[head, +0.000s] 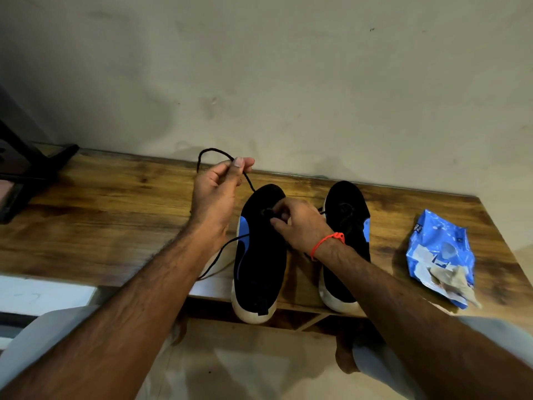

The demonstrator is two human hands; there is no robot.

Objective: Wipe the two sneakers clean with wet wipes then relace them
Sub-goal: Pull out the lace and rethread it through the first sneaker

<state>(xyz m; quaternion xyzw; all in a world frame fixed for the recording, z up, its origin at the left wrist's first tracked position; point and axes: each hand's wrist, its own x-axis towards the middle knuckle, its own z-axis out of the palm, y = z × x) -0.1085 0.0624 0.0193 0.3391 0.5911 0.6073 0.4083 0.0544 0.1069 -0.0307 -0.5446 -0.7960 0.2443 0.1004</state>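
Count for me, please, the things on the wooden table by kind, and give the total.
Sneakers: 2, the left sneaker and the right sneaker
Loose black lace, pinched by the left hand: 1
Blue wet wipes pack: 1
Used wipe on the pack: 1
Dark stand at the far left: 1
Total: 6

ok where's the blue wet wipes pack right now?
Head view, far right: the crumpled blue wet wipes pack lies on the wooden table, right of the right black sneaker, apart from it.
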